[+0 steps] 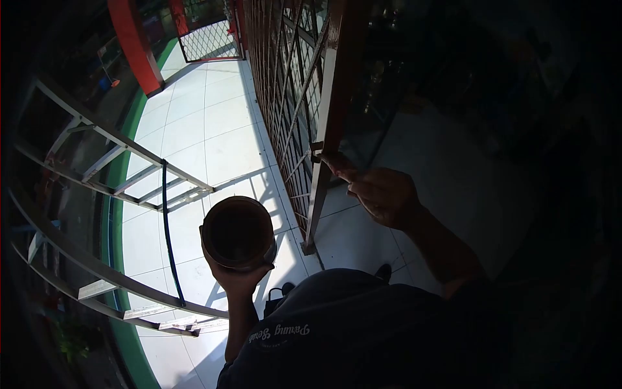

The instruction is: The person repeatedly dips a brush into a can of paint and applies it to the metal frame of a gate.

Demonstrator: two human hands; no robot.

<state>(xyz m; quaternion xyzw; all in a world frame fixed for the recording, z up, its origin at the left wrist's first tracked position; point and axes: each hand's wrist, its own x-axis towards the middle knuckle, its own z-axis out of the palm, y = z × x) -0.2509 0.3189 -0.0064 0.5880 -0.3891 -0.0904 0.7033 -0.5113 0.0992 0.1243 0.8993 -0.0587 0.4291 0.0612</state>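
Note:
My left hand point(241, 280) is wrapped round a round open can point(237, 232), held up at waist height. The can's inside is dark, and I cannot make out its contents. My right hand point(387, 196) is closed on a small paintbrush point(336, 164), mostly in shadow. The brush's tip meets the edge post of a brown metal folding gate point(319, 188), close to a small latch-like fitting point(316, 150). Sunlit lattice bars point(285, 97) stretch away behind that post.
An aluminium stepladder point(129, 146) stands open to the left, a dark strap point(170, 233) between its sides. White floor tiles point(220, 152) run to a red post point(136, 48) and a far lattice barrier point(210, 42). A green edge point(116, 227) borders the tiles. Deep shadow covers the right side.

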